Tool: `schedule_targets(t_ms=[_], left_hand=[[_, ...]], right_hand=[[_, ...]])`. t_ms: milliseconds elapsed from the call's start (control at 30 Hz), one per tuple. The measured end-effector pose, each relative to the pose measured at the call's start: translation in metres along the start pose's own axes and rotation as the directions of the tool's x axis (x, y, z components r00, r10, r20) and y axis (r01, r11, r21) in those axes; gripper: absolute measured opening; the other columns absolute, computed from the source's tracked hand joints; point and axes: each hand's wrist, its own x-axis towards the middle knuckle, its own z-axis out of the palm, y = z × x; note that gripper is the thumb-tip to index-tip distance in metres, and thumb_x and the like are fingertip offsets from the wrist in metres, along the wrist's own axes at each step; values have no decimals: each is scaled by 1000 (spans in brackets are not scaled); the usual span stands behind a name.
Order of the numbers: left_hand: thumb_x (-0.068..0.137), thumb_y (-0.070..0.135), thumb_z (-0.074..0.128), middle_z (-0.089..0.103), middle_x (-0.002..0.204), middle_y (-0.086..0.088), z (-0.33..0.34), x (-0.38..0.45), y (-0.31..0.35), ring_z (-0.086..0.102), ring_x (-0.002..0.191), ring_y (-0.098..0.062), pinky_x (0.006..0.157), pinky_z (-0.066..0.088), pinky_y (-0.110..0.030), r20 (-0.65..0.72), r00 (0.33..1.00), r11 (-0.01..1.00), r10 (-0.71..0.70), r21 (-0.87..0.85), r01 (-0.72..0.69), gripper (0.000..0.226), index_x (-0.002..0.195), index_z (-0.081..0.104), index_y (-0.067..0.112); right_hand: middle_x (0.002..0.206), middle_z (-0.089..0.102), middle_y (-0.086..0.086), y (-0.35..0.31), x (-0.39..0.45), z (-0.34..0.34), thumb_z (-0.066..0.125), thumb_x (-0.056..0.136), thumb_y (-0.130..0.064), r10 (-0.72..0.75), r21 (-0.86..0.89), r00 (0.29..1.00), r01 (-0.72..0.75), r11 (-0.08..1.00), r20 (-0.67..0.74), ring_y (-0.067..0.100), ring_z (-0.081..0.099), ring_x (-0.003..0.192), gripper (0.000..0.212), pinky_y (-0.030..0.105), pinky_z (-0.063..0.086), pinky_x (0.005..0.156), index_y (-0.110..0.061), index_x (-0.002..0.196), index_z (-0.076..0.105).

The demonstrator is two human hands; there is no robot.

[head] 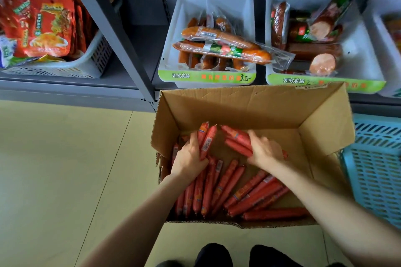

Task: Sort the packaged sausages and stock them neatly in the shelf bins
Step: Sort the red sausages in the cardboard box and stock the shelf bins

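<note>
Left hand [191, 154] curled round red sausage sticks [207, 140], right hand [263, 149] gripping bundle at 1 o'clock in cardboard box [249, 104]. Probably light, slick, stiff; grasp mid-length.

Both bare arms reach forward and down; the left hand [189, 156] and right hand [263, 150] have their fingers curled in a grip.

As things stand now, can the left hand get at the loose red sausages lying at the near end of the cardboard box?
Probably not at once: the left hand already grips a bunch of sausages. The loose red sausages lie uncovered in the open cardboard box, so the way itself is free.
</note>
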Motion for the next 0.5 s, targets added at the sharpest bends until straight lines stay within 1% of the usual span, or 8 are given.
schedule_targets(t_ms=[67,200,267,300,367,400,467,500], left_hand=[[75,13,66,58,117,-15,-8,1,12,58,105,-35,88,46,-41,-57,996,996,62,-67,-66,76,139,27,11],[76,8,66,56,121,-12,-50,6,58,59,103,-32,81,44,-30,-243,939,950,244,-133,-281,72,139,30,10],[76,7,68,57,122,-13,-85,7,89,60,104,-30,80,44,-28,-361,861,909,358,-77,-410,72,139,32,8],[76,6,69,58,121,-11,-105,5,107,60,103,-27,77,42,-23,-421,813,884,403,-53,-465,71,138,34,8],[73,3,70,58,114,-1,-151,-3,147,59,98,-18,72,33,-13,-536,706,823,463,-35,-566,70,135,38,8],[73,1,70,56,110,5,-175,-7,169,55,97,-13,70,31,-12,-585,654,791,479,-36,-611,70,135,39,10],[72,1,68,52,109,9,-222,-12,214,50,99,-12,68,31,-14,-656,551,722,517,-12,-692,70,134,38,13],[72,1,66,54,111,7,-244,-13,235,53,97,-13,67,31,-16,-681,488,683,546,24,-730,70,134,38,13]], right_hand=[[114,62,5,5,-3,-31,76,68,-27,-24,236,999,30,971,-30,33,62,102,73,37,50,83,-28,130,36],[103,59,-4,7,-33,-106,77,64,-19,-124,430,958,230,873,-260,25,61,93,75,28,45,77,-29,129,41],[96,61,-7,12,-56,-147,75,62,-18,-116,476,900,328,816,-420,21,61,89,73,30,47,76,-33,126,44],[95,62,-8,15,-69,-170,74,60,-20,-112,490,869,373,788,-481,17,61,89,73,32,49,77,-38,124,43],[91,62,-14,18,-91,-220,70,56,-25,-80,497,794,452,741,-602,3,60,81,70,30,49,73,-49,115,41],[87,61,-16,18,-100,-248,70,55,-25,-42,497,744,486,719,-667,0,60,75,68,28,48,71,-50,111,41],[85,59,-19,15,-114,-301,75,53,-22,49,487,642,527,696,-765,8,59,78,65,28,45,73,-45,105,43],[83,57,-20,13,-119,-327,76,52,-22,86,470,590,538,700,-803,12,58,81,65,27,43,74,-41,105,43]])
